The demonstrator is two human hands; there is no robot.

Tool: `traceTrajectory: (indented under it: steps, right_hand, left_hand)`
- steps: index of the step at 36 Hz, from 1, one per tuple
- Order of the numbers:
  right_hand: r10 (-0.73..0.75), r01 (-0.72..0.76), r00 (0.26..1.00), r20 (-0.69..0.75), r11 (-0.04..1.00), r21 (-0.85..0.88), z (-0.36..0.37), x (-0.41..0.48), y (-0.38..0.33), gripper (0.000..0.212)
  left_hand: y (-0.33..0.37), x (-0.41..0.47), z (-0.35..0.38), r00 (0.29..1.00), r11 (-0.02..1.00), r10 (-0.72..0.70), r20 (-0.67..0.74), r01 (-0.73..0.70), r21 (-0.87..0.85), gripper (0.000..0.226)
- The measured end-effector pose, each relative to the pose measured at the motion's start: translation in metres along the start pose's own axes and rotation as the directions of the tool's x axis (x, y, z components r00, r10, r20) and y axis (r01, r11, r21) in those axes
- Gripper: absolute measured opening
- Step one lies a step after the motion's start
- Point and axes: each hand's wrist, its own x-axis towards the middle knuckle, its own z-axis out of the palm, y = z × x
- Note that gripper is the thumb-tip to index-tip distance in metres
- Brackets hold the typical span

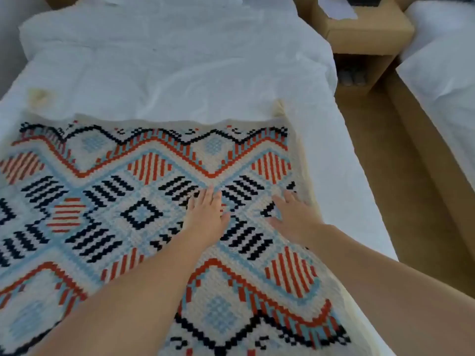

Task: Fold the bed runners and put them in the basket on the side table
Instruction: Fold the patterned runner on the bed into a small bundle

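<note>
— Where is the bed runner (144,201) lying?

— Spread flat across the near part of the bed (180,73), reaching the bed's right edge. It is a woven piece in cream, light blue, orange-red and dark navy, with diamonds and zigzags. Its far edge runs straight across the white sheet, and a cream tassel (279,107) sticks up at the far right corner; another pale tuft (41,96) shows near the bed's left edge.

— And the hands?

— Both lie palm down on the runner, fingers stretched and a little spread, gripping nothing. The left hand (207,214) rests near the middle of the cloth; the right hand (293,214) is just beside it, close to the runner's right edge. The two do not touch (a strip of pattern shows between them).

— Any basket?

— I cannot make one out. Past the far right corner of the bed stands a tan side table (365,32) with an open compartment underneath; something small and grey (352,77) sits in that compartment (too blurred to name). On the table's top lies something pale (336,7), also unclear.

— Anything else?

— A second bed (442,73) in white sheets at the right, with brown floor (401,176) between the two beds.
</note>
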Motion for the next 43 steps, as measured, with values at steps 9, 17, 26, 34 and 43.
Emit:
traceTrajectory:
  steps: [9,17,26,34,43]
  right_hand:
    - [-0.04,0.034,0.998,-0.055,0.994,-0.105,0.058,0.112,0.032,0.071]
    - [-0.059,0.036,0.985,-0.165,0.99,-0.137,0.053,0.185,0.061,0.08]
    - [-0.02,-0.024,0.975,-0.219,0.98,-0.199,-0.017,0.269,0.091,0.069]
    - [-0.009,-0.042,0.951,-0.311,0.987,-0.158,-0.072,0.316,0.102,0.078]
    - [0.027,-0.156,0.887,-0.46,0.957,-0.245,-0.087,0.315,0.102,0.033]
  left_hand:
    - [-0.004,0.106,0.068,0.997,0.997,-0.074,-0.02,0.075,0.033,0.072]
    - [-0.013,0.159,0.1,0.964,0.992,-0.11,-0.242,0.123,0.039,0.074]
    - [-0.019,0.171,0.121,0.955,0.994,-0.098,-0.281,0.11,0.027,0.073]
    - [-0.024,0.181,0.131,0.952,0.996,-0.078,-0.296,0.087,0.016,0.072]
    - [-0.027,0.183,0.135,0.955,0.996,-0.069,-0.29,0.082,0.033,0.072]
